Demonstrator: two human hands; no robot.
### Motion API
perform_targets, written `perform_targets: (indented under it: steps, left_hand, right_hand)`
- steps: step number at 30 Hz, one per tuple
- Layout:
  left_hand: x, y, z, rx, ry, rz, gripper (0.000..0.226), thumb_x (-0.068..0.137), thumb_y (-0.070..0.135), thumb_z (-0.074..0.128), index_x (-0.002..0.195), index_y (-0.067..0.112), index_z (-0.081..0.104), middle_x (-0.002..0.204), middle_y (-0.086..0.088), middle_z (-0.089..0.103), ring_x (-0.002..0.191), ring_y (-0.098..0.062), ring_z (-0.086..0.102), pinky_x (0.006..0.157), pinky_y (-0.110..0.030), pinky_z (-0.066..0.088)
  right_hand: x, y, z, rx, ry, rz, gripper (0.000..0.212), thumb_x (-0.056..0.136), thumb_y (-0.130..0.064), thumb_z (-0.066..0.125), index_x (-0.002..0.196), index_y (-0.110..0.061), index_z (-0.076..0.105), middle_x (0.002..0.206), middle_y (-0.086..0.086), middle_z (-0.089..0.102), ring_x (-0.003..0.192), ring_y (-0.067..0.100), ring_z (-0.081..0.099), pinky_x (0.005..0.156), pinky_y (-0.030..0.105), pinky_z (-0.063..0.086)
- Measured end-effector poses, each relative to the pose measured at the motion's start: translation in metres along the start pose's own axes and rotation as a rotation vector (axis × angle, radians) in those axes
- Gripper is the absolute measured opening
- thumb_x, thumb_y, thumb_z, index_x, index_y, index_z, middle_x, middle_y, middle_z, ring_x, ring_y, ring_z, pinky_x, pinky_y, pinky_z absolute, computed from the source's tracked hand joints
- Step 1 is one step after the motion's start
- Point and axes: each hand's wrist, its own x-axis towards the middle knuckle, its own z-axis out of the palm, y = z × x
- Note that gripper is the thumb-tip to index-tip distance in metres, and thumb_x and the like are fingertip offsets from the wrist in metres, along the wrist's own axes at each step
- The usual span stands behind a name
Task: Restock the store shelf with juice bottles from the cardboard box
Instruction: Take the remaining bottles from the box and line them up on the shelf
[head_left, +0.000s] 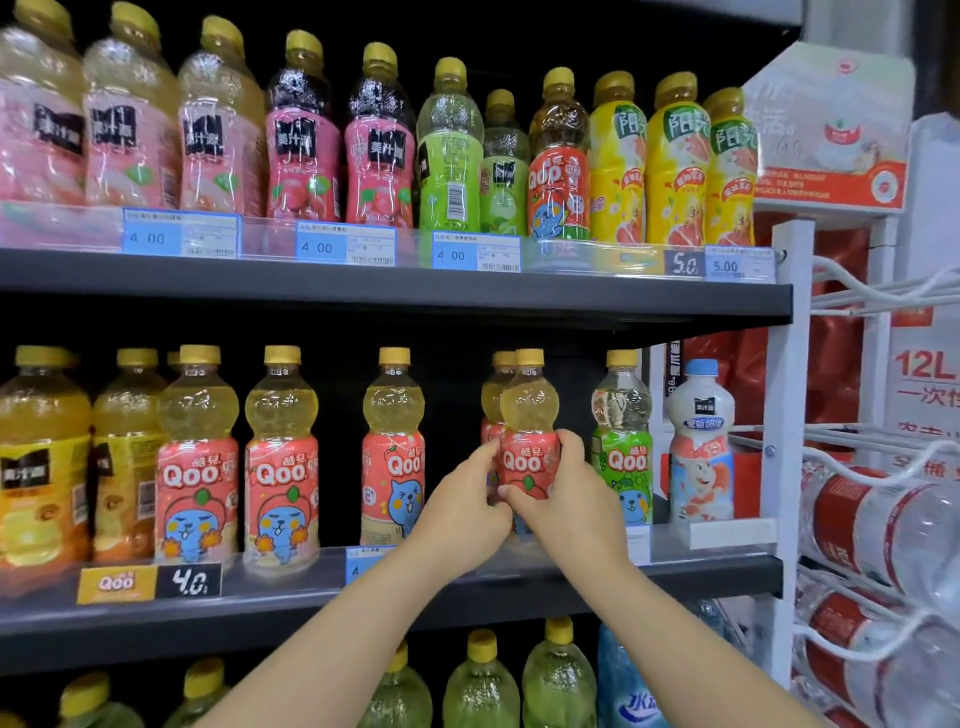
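Note:
Both my hands hold one red-labelled Qoo juice bottle (529, 415) upright on the middle shelf (701, 574). My left hand (465, 506) grips its left side and my right hand (569, 496) wraps its right side and front. A second red Qoo bottle (493, 395) stands right behind it, partly hidden. More red Qoo bottles (392, 452) stand to the left, with a gap between them and the held one. The cardboard box is out of view.
A green Qoo bottle (622, 441) and a white milk-drink bottle (700, 447) stand just right of my hands. The upper shelf (395, 291) is packed with juice bottles. A white wire rack (878, 519) of large water bottles stands at the right.

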Motion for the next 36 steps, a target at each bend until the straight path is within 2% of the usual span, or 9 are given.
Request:
perform_targets:
  steps: [3, 6, 10, 14, 19, 23, 28, 33, 36]
  left_hand:
    - [-0.007, 0.001, -0.001, 0.072, 0.059, 0.018, 0.060, 0.091, 0.011, 0.055, 0.144, 0.029, 0.032, 0.126, 0.016, 0.051, 0.108, -0.001, 0.049, 0.087, -0.015, 0.041]
    - [-0.024, 0.002, -0.010, 0.205, 0.118, 0.049, 0.061, 0.092, 0.021, 0.055, 0.146, 0.027, 0.028, 0.143, 0.010, 0.041, 0.124, -0.007, 0.045, 0.091, -0.017, 0.037]
    - [-0.071, 0.007, -0.043, 0.380, 0.155, 0.152, 0.057, 0.092, 0.032, 0.055, 0.145, 0.026, 0.032, 0.145, 0.011, 0.040, 0.132, -0.007, 0.037, 0.104, -0.022, 0.033]
    - [-0.141, -0.002, -0.081, 0.557, 0.186, 0.127, 0.051, 0.090, 0.042, 0.052, 0.138, 0.028, 0.041, 0.135, 0.013, 0.048, 0.125, -0.006, 0.041, 0.096, -0.020, 0.034]
    - [-0.249, -0.032, -0.127, 0.799, 0.192, -0.061, 0.061, 0.083, 0.053, 0.041, 0.133, 0.018, 0.050, 0.129, 0.001, 0.057, 0.121, -0.019, 0.052, 0.096, -0.032, 0.043]
    - [-0.354, -0.063, -0.159, 0.910, 0.185, -0.309, 0.055, 0.086, 0.046, 0.051, 0.131, 0.015, 0.051, 0.127, -0.004, 0.058, 0.119, -0.025, 0.053, 0.093, -0.037, 0.045]
    - [-0.486, -0.094, -0.189, 0.932, 0.177, -0.616, 0.056, 0.082, 0.044, 0.051, 0.125, 0.010, 0.056, 0.118, -0.009, 0.062, 0.107, -0.031, 0.058, 0.085, -0.035, 0.046]
    - [-0.593, -0.136, -0.206, 0.892, 0.134, -0.928, 0.065, 0.081, 0.049, 0.042, 0.133, 0.011, 0.049, 0.129, -0.009, 0.057, 0.119, -0.028, 0.051, 0.096, -0.038, 0.041]
    - [-0.643, -0.167, -0.208, 0.828, 0.151, -1.048, 0.059, 0.085, 0.049, 0.046, 0.133, 0.014, 0.049, 0.128, -0.007, 0.057, 0.115, -0.026, 0.053, 0.094, -0.036, 0.042]
  right_hand:
    - [-0.001, 0.001, -0.002, 0.026, -0.035, -0.002, 0.088, 0.075, -0.054, 0.070, 0.141, -0.023, 0.021, 0.120, -0.001, 0.059, 0.103, 0.019, 0.061, 0.067, 0.024, 0.043]
    - [-0.011, 0.000, -0.014, 0.103, -0.051, -0.030, 0.093, 0.075, -0.055, 0.069, 0.146, -0.021, 0.020, 0.130, 0.000, 0.052, 0.114, 0.018, 0.054, 0.086, 0.030, 0.049]
    - [-0.045, -0.014, -0.042, 0.178, -0.062, -0.180, 0.067, 0.081, -0.049, 0.065, 0.139, -0.027, 0.038, 0.127, -0.006, 0.050, 0.113, 0.013, 0.051, 0.087, 0.026, 0.042]
    - [-0.092, -0.044, -0.047, 0.265, -0.186, -0.296, 0.050, 0.084, -0.049, 0.061, 0.131, -0.031, 0.053, 0.138, -0.012, 0.047, 0.129, 0.006, 0.041, 0.106, 0.029, 0.036]
    - [-0.158, -0.095, -0.002, 0.330, -0.411, -0.402, 0.050, 0.084, -0.049, 0.062, 0.130, -0.029, 0.055, 0.137, -0.012, 0.049, 0.129, 0.006, 0.042, 0.100, 0.020, 0.031]
    - [-0.230, -0.131, 0.060, 0.373, -0.640, -0.454, 0.052, 0.085, -0.046, 0.062, 0.132, -0.025, 0.054, 0.137, -0.006, 0.052, 0.128, 0.013, 0.045, 0.098, 0.023, 0.033]
    - [-0.342, -0.169, 0.138, 0.372, -0.909, -0.437, 0.055, 0.083, -0.047, 0.065, 0.131, -0.022, 0.055, 0.134, 0.002, 0.055, 0.124, 0.020, 0.050, 0.097, 0.029, 0.038]
    - [-0.449, -0.193, 0.200, 0.300, -1.119, -0.474, 0.056, 0.083, -0.049, 0.063, 0.131, -0.020, 0.054, 0.129, 0.004, 0.058, 0.117, 0.024, 0.055, 0.092, 0.034, 0.046]
    - [-0.498, -0.200, 0.233, 0.206, -1.229, -0.502, 0.064, 0.084, -0.054, 0.058, 0.136, -0.018, 0.049, 0.137, 0.003, 0.053, 0.124, 0.022, 0.050, 0.098, 0.036, 0.044]
